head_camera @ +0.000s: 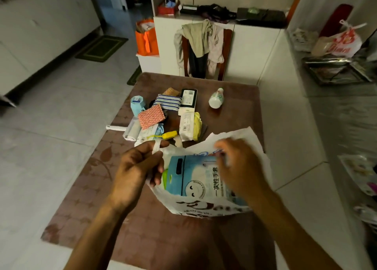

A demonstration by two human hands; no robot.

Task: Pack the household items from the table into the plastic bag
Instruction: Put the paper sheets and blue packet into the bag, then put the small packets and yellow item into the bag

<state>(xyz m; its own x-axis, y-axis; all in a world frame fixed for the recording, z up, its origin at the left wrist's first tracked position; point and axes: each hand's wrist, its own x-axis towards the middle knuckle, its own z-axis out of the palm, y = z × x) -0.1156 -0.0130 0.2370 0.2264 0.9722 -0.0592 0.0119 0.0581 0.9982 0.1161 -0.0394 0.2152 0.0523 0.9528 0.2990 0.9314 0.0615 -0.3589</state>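
Two bare arms reach in from the bottom edge toward a white plastic bag (255, 147) that sits on the brown table (98, 177). At about 9 o'clock from the bag, the left hand (136, 167) pinches the bag's rim, with its fingers curled round a thin white handle strip. At about 3 o'clock, the right hand (238, 167) is blurry, with its fingers bent down over the bag's mouth; I cannot tell if it grips anything.

Inside the bag lies a blue and white packet (195, 177) with a smiley face on it. Its long side runs from 7 o'clock to 1 o'clock, and its top end points toward the far side of the table (the writing on it reads sideways).

More things wait on the table at 12 o'clock from the bag. A yellow pack (196, 124) lies just past the bag's far edge. A small yellow tag (169, 135) lies near the left thumb. A red patterned cloth (151, 116) rests on other stuff. A white lint roller (130, 130) lies at the pile's 9 o'clock side, with its handle pointing to 9 o'clock. A white bottle (216, 98) stands apart at 1 o'clock, leaning a bit.
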